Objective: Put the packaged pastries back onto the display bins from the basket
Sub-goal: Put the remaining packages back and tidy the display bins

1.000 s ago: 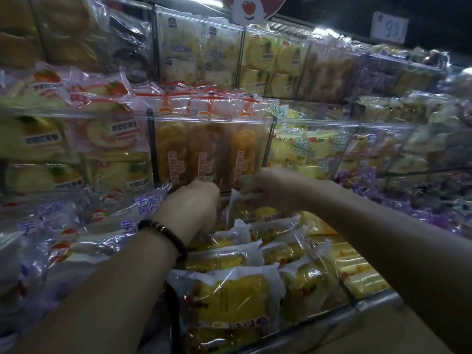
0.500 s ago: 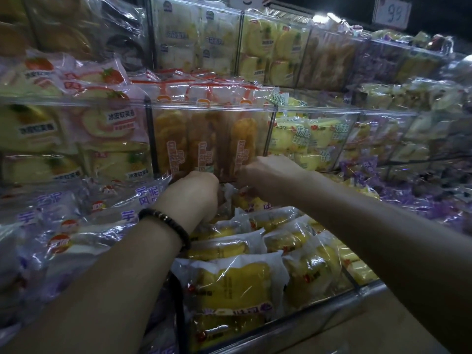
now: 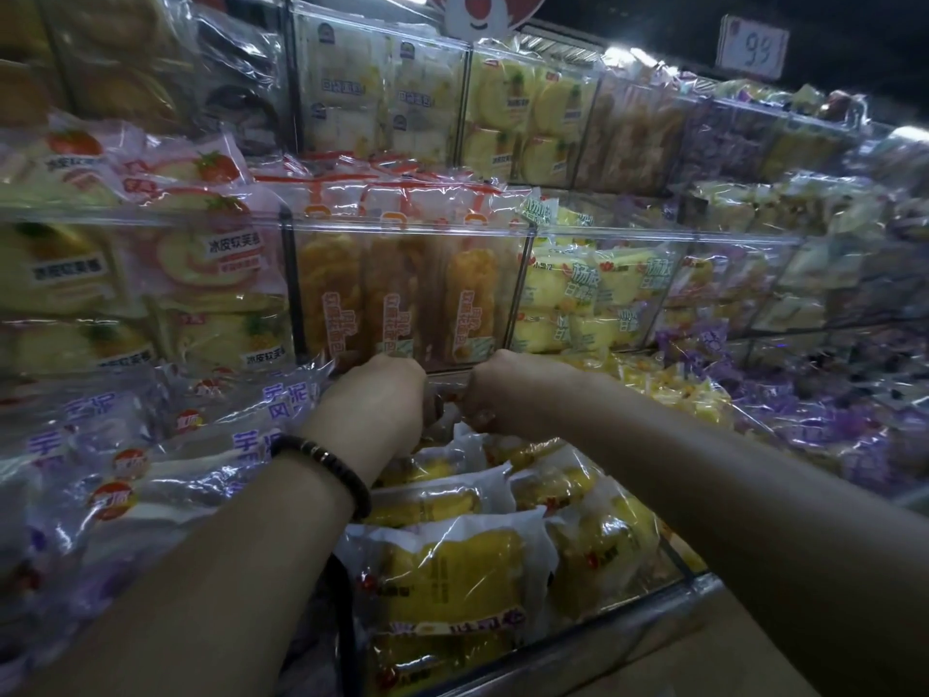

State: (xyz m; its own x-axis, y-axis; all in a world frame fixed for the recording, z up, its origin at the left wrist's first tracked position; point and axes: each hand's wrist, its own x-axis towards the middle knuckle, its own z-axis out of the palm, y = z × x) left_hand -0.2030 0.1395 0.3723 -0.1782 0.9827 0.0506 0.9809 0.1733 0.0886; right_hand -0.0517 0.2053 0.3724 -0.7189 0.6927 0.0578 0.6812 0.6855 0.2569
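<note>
Packaged pastries (image 3: 452,576): yellow cakes in clear, white-edged wrappers, filling the display bin (image 3: 578,651) just below both hands. Left hand (image 3: 374,399) and right hand (image 3: 502,389) dip among them. The fingers are hidden, so grip cannot be determined. The hands are closer together than one second earlier.

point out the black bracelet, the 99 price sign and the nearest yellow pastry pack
black bracelet (image 3: 329,457): head view, beads over the wrist
99 price sign (image 3: 752,46): head view, middle of the card
nearest yellow pastry pack (image 3: 452,576): head view, wrapper front
</note>
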